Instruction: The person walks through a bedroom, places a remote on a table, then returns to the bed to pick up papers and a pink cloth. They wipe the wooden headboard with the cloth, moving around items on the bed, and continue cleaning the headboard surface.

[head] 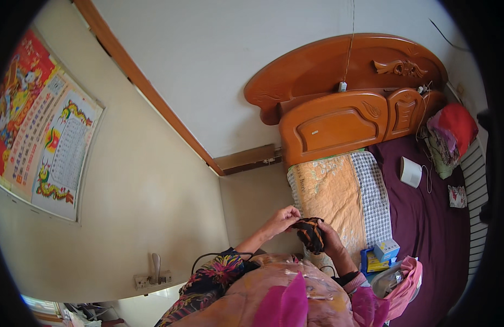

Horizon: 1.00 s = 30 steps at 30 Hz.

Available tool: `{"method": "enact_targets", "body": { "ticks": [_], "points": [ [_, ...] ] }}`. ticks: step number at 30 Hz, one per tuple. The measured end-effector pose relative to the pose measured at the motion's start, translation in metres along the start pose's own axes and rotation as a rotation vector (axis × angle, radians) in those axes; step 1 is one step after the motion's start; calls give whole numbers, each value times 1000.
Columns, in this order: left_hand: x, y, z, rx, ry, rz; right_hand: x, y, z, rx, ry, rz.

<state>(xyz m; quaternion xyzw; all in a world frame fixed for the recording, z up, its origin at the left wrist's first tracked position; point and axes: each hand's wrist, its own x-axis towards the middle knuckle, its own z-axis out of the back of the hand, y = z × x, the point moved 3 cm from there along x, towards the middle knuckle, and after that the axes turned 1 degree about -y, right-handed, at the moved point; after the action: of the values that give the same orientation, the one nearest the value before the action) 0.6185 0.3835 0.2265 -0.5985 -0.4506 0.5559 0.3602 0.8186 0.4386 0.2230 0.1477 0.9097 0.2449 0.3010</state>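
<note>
Both hands hold a bunched dark cloth with orange-brown stripes [310,234] in front of the body, near the side of a bed. My left hand [281,220] pinches the cloth's upper left edge between thumb and fingertips. On the cloth's right side, my right hand [330,239] grips it, with the thumb near the top. What kind of cloth article it is, I cannot tell. Beyond the hands lies an orange quilted mat [331,192] with a checked border.
A wooden headboard [337,126] stands behind the bed. Right of the mat, a purple sheet [427,229] carries a white device [410,172] and bundled bedding [454,126]. Nearer are a blue box [386,250] and a pink cloth [407,286]. A wall [153,163] bears a poster [47,139].
</note>
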Motion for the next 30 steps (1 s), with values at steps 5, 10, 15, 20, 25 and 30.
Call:
{"method": "enact_targets", "body": {
  "ticks": [5,10,15,20,25,30],
  "points": [
    [-49,9,35,81,-100,45,14,-36,-29,-314,-109,68],
    [-112,19,82,-103,-234,25,24,-81,-64,-423,-149,162],
    [-157,23,129,-245,-411,91,27,-92,-76,-123,-210,124],
    [-143,23,136,-219,-428,-12,38,-48,-84,-70,-123,187],
    [-130,25,132,-113,-446,56,44,-2,-110,1,6,202],
    [-117,22,123,-88,-388,80,50,30,-137,58,142,179]
  ]
}}
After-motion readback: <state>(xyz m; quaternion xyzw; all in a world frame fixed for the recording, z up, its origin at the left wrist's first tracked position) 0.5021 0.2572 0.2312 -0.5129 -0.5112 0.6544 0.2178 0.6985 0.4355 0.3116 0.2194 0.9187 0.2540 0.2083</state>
